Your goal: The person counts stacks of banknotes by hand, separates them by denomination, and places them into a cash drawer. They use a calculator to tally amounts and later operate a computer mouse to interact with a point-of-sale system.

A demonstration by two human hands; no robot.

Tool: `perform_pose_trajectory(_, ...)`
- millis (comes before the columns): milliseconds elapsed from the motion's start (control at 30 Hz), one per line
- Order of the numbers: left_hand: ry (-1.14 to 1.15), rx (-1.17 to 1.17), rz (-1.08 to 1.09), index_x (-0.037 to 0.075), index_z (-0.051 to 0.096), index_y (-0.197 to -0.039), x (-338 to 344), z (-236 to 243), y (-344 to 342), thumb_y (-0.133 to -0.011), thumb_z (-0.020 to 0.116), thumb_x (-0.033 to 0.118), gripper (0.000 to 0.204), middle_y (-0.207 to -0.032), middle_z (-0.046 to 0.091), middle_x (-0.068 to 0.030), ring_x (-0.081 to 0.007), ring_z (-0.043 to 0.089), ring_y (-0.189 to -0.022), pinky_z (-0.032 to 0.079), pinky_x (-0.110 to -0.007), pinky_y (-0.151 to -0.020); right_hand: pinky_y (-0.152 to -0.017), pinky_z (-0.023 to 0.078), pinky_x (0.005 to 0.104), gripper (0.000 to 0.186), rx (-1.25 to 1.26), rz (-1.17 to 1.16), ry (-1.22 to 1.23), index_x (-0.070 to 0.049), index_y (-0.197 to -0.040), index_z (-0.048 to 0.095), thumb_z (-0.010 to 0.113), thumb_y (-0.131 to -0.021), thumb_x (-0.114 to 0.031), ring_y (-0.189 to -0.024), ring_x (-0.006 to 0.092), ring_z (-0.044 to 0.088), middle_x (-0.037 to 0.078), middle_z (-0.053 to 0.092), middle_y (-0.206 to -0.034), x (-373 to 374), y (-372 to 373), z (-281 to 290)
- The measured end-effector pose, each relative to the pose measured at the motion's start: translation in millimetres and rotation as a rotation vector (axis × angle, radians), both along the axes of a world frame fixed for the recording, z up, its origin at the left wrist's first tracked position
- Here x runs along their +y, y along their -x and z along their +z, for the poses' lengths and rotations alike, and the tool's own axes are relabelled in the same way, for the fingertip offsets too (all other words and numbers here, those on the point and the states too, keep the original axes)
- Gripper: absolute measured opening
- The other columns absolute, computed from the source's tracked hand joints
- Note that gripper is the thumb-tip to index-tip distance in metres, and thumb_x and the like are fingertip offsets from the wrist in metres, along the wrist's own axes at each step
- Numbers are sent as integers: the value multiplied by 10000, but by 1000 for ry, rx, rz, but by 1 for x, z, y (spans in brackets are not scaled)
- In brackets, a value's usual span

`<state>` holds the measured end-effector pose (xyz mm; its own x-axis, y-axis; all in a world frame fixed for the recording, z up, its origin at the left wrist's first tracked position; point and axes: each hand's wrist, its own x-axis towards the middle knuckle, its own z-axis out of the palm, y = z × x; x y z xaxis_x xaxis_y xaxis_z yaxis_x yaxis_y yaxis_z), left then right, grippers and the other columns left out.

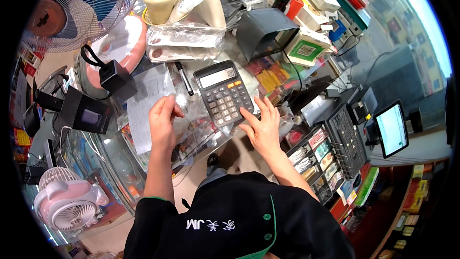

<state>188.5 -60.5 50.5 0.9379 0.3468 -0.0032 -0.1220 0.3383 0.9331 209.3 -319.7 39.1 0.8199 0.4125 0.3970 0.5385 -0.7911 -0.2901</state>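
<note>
A black desktop calculator (226,92) with grey and orange keys lies tilted on the glass counter, its display lit by glare. My right hand (265,128) is at its lower right corner, fingers spread, with the index fingertip touching or just over the lower keys. To the left of the calculator, my left hand (164,119) hovers with its fingers curled in; nothing shows in them. Under and beside that hand lies a sheet of printed paper (144,103). A black-and-white marker pen (184,78) rests between the paper and the calculator.
Plastic-wrapped packets (184,43), a beige pot (161,2) and a black bin-like box (263,31) crowd the back. A wire fan (81,9) and black boxes (86,110) stand left. Right are a cash drawer (318,163), a keyboard (346,139) and a screen (391,128).
</note>
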Motion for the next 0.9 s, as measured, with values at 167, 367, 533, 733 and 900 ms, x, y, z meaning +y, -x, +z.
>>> perform_pose_trajectory(167, -65, 2, 71, 61, 506, -682, 6, -3, 0, -953, 521, 220, 314, -641, 510, -14, -94, 467, -611, 380, -246, -603, -991, 349, 456, 434, 11, 51, -267, -120, -1153, 641, 738, -733, -172, -1184, 358, 454, 150, 476, -1308, -16, 0, 2)
perform_pose_trajectory(367, -471, -14, 263, 37, 489, -675, -6, -3, -3, -962, 509, 221, 341, -641, 476, -6, -80, 433, -635, 345, -230, -624, -908, 435, 380, 276, -15, -403, -534, -45, -1089, 638, 639, -814, -60, -1069, 326, 533, 164, 544, -1144, -128, 13, -31)
perform_pose_trajectory(533, -597, -150, 344, 33, 448, -678, -66, 5, 18, -965, 456, 114, 298, -670, 454, -15, -89, 401, -627, 349, -247, -624, -675, 492, 273, 330, 144, -881, -694, -31, -1192, 582, 576, -869, -96, -798, 159, 618, 95, 617, -948, -269, 43, -97)
perform_pose_trajectory(733, -740, -258, -148, -17, 543, -795, -180, 4, 27, -837, 525, -75, 74, -805, 549, -83, -168, 523, -724, 436, -275, -676, -376, 302, 229, 252, 767, -1003, -1071, -10, -1049, 646, 590, -846, -148, -431, 62, 415, 17, 635, -664, -343, 47, -140)
perform_pose_trajectory(900, -800, -372, -466, -19, 603, -885, -247, 8, 28, -813, 580, -73, 93, -836, 588, -118, -208, 571, -739, 457, -283, -686, -386, 293, 213, 150, 1037, -855, -1243, -41, -883, 649, 579, -886, -174, -465, 46, 407, -13, 599, -635, -355, 30, -175)
